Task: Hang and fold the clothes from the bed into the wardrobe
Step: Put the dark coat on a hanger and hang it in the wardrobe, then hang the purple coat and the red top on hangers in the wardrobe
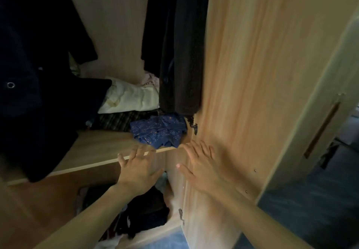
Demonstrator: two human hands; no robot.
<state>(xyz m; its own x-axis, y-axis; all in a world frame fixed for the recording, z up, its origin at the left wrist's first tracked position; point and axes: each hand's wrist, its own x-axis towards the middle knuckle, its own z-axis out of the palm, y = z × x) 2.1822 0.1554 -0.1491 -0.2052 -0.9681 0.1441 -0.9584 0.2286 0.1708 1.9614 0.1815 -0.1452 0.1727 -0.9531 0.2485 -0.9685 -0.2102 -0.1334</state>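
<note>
Both hands were empty and spread, fingers splayed, reaching toward the front of the wardrobe shelf (93,147). The left hand (138,168) hovered at the shelf's front edge, and the right hand (202,167) sat just beside the wardrobe door (252,73); whether its fingers touched the panel could not be told. Between them, on the shelf's right front corner, lay the blue patterned garment (160,132), loosely crumpled and not neatly folded, its lower edge hanging slightly over the lip. Behind it sat a cream folded item (132,98) on top of a dark striped piece (116,120), with something pink (150,78) further back. Dark hanging clothes (174,44) dropped from above on the right, and a dark coat (29,73) filled the left.

The likely trouble was that the blue garment, bunched and perched at the edge, could slide off into the compartment below if nudged or if the hands drew back carelessly. Pressing it deeper could also topple the cream item or drag the hanging hems along with it. The door hinge (194,128) sat right beside the cloth, so fabric might catch there when the door swung.

The bed was out of view, so how many clothes remained could not be judged. The lower compartment (147,209) held a dark jumble too dim to sort out. The rail and hangers were cut off at the top, and the whole interior was poorly lit.
</note>
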